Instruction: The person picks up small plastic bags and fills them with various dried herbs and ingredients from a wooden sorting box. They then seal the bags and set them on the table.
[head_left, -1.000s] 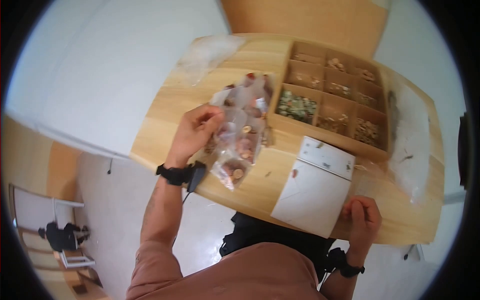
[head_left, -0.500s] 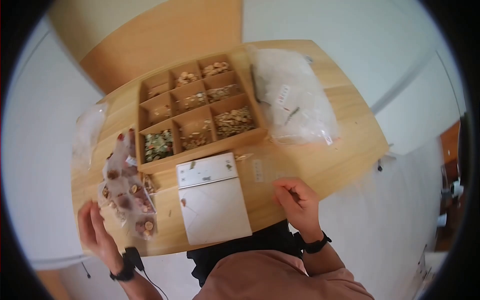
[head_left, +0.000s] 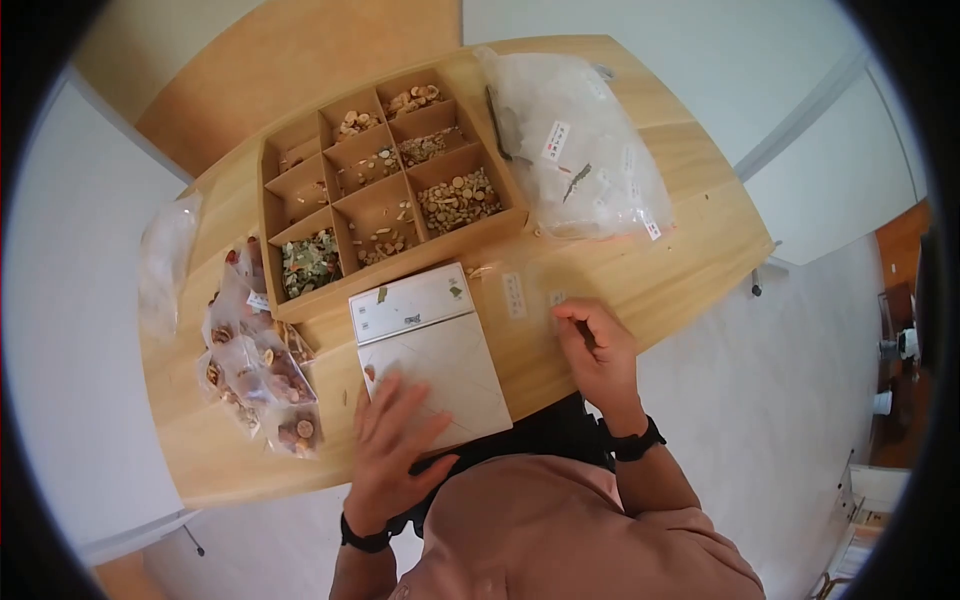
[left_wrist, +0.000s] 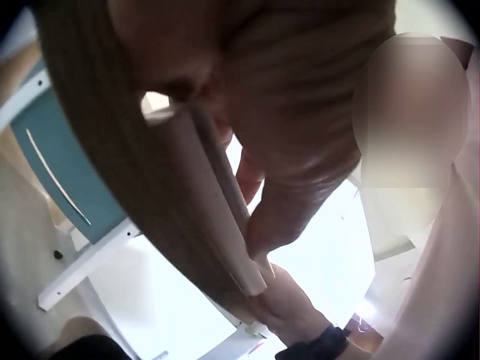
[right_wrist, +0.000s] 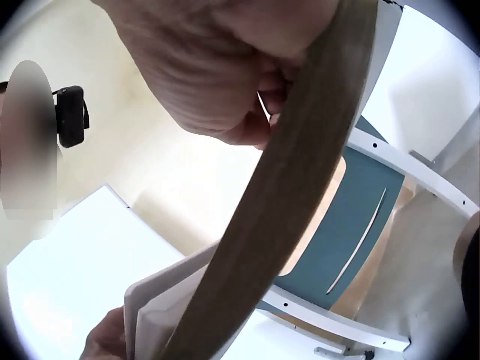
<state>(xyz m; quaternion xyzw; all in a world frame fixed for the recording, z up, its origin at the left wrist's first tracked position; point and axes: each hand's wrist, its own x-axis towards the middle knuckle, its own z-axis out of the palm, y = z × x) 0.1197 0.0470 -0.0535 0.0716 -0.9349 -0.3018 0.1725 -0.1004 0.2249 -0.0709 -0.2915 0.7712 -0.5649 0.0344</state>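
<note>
My left hand [head_left: 395, 450] reaches over the lower left part of a flat white box [head_left: 450, 380], fingers straight and spread. In the left wrist view its thumb [left_wrist: 281, 221] hangs down close to the box's edge. My right hand [head_left: 603, 355] stays at the table's front edge, right of the box, its fingers loosely curled with nothing visible in them. Its fingertips are beside a small label [head_left: 557, 298] on thin clear plastic. Bits of dried leaf and a reddish flake lie on the box.
Behind the box stands a cardboard tray [head_left: 400, 262] divided into compartments of dried herbs and slices. Clear bags of dried pieces [head_left: 245, 360] lie to the left. A large plastic bag with labels [head_left: 595, 150] is at the back right, another bag [head_left: 170, 260] far left.
My left hand has left the filled bags and moved right, over the white box. The head view has swung to the right. My right hand has barely moved on the table.
</note>
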